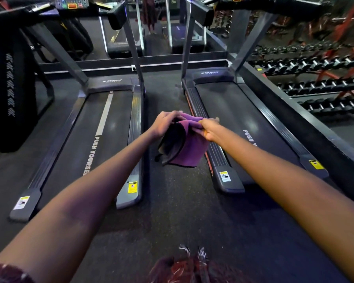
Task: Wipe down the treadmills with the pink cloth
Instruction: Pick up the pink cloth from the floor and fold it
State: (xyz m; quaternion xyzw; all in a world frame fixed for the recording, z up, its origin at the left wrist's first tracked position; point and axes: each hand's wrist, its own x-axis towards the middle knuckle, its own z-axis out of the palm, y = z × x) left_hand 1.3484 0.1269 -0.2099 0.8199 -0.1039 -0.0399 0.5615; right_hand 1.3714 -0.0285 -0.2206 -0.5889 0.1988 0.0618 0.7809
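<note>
A: Head view. Both arms stretched forward over the floor (172, 211) strip between two treadmills. Cloth (187, 147) held up in the air between the hands, above that strip, touching neither machine.

B: Grip?

A: Left hand (165, 124) curled over the cloth's upper left edge, fingers bent across the top fold. Right hand (207, 129) pinching the upper right edge, fingers closed on the fabric. Cloth hangs down from both, folded over; outer face reads purple-pink, inner face looks dark.

B: Treadmills?

A: Left treadmill (102, 127) to the left of the arms, belt printed "PUSH YOURSE…", pale stripe running along the belt, yellow sticker (132, 187) on the rear end cap of its right rail. Right treadmill (239, 119) to the right, belt printed "PUSH Y…", rest hidden by the right forearm. White sticker (225, 176) on its left rail end. Cloth's lower right corner overlaps that left rail in the picture; contact not apparent.

B: Surroundings?

A: Dumbbell racks (325, 78) at far right, beyond a low dark divider. Mirror (151, 27) ahead, reflecting treadmill frames. Dark red patterned garment at the bottom edge.
</note>
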